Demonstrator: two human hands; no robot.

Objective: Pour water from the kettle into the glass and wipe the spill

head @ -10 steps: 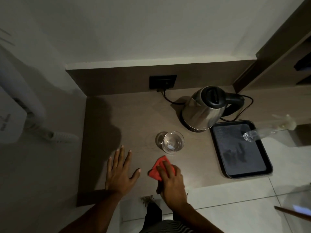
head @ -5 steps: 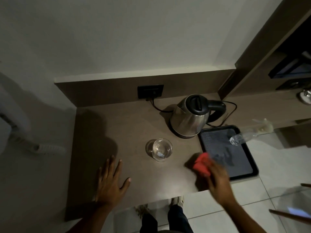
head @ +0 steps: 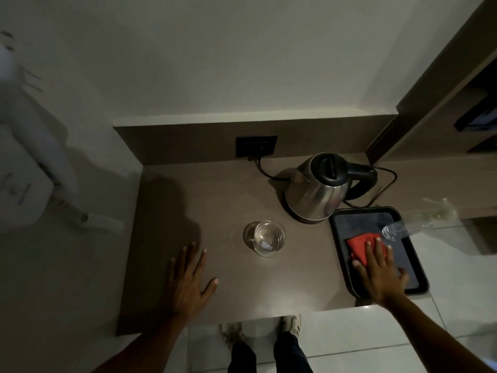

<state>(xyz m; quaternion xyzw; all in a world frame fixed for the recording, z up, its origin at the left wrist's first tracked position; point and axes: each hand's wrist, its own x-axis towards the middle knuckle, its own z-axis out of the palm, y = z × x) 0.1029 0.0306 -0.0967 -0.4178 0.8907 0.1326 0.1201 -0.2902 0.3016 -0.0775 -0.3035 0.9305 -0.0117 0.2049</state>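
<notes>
Cloth [head: 361,247], red, now lies on the black tray [head: 419,278] at centre right, moved off the tabletop [head: 215,200] since a second ago, so wiping looks finished. Your right hand [head: 380,275] presses it with fingers [head: 371,251] spread flat, gripping nothing. Your left hand [head: 188,284] rests open beside the filled glass [head: 266,238]; kettle [head: 314,192] upright behind.

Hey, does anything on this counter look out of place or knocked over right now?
One thing: a clear plastic bottle looks tipped, slanting over the black tray's far right corner. Otherwise the glass and kettle stand upright; the right hand presses a red cloth flat on the tray.
</notes>
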